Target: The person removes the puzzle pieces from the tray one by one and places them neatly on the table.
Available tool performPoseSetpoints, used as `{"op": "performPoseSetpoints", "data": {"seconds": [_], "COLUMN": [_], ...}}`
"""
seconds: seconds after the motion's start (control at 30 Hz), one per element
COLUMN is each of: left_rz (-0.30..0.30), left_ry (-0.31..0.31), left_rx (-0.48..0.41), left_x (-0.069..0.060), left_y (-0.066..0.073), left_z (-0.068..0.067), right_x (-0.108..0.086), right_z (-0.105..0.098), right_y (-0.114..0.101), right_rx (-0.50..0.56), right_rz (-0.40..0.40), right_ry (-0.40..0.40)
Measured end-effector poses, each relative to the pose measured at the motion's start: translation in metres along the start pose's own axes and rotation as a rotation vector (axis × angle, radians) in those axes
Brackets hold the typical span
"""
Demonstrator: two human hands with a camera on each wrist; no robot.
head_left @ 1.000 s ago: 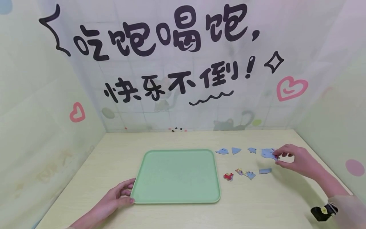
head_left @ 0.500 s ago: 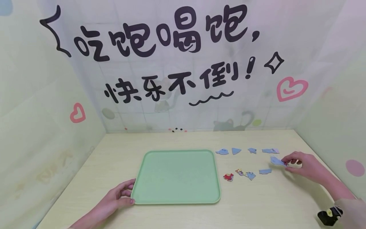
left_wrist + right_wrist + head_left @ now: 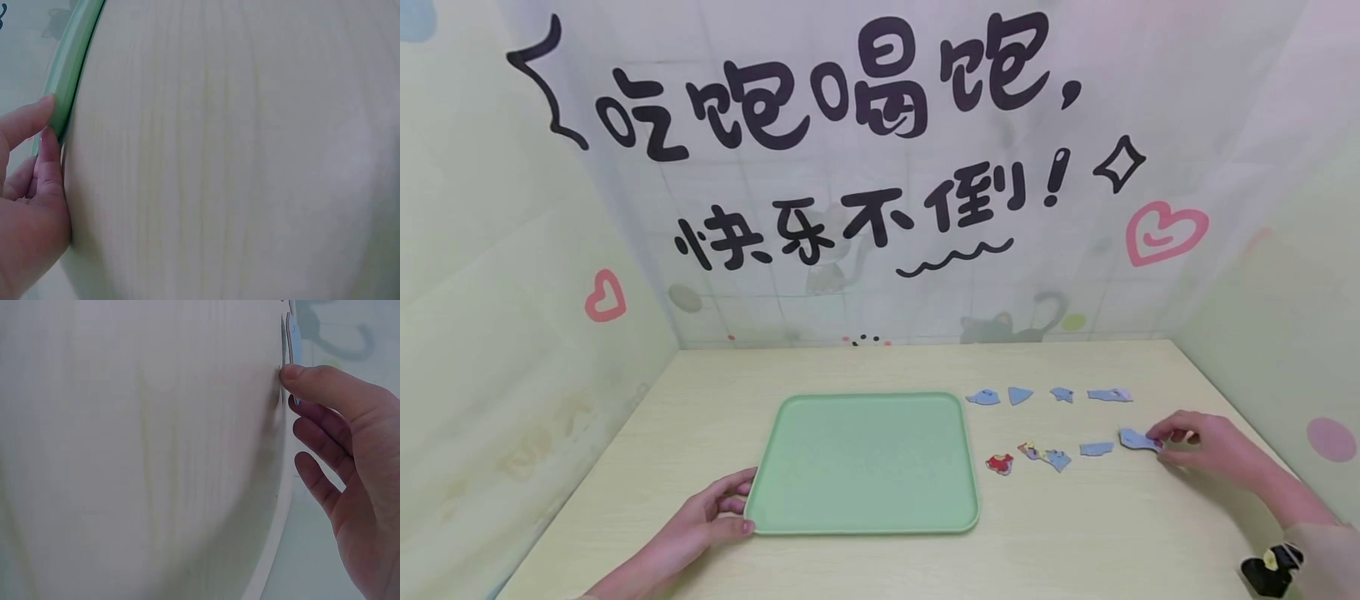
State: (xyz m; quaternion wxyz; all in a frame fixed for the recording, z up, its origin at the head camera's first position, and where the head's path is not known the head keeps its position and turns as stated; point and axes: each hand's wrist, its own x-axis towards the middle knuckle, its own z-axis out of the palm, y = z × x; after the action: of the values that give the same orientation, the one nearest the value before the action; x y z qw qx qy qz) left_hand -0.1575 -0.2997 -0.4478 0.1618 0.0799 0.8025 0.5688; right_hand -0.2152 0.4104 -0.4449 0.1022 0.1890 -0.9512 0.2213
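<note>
My right hand [image 3: 1213,446] pinches an irregular flat blue puzzle piece [image 3: 1138,440] between thumb and fingers, at the right end of the nearer row of pieces. In the right wrist view this piece [image 3: 294,353] appears edge-on beyond the thumb. At the near left corner of a green rectangular tray [image 3: 861,527], my left hand [image 3: 711,512] holds the rim. The left wrist view has the thumb and fingers on the tray's edge [image 3: 69,69]. A blue piece [image 3: 1097,449] lies just left of the pinched one, apart from it.
In the far row lie several blue pieces, among them a triangular one [image 3: 1019,395] and a long one [image 3: 1110,395]. The nearer row also has a red piece [image 3: 999,463] close to the tray's right side. A printed cloth wall [image 3: 850,308] stands behind the table.
My right hand has brought the blue piece from beside the far row toward me and slightly right, to the nearer row's end. The left hand and the tray stay put.
</note>
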Motion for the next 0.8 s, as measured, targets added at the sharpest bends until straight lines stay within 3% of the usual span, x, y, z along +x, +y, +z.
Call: {"op": "performPoseSetpoints", "data": {"seconds": [0.37, 0.8], "left_rz": [-0.005, -0.014], "left_ry": [0.003, 0.012], "left_rx": [-0.004, 0.009], "left_x": [-0.001, -0.001], "left_y": [0.0, 0.001], "left_z": [0.0, 0.0], "right_x": [-0.003, -0.009], "right_z": [-0.002, -0.004], "right_y": [0.012, 0.014], "right_rx": [0.13, 0.157], "right_rz": [-0.113, -0.126], "right_ry": [-0.036, -0.062]}}
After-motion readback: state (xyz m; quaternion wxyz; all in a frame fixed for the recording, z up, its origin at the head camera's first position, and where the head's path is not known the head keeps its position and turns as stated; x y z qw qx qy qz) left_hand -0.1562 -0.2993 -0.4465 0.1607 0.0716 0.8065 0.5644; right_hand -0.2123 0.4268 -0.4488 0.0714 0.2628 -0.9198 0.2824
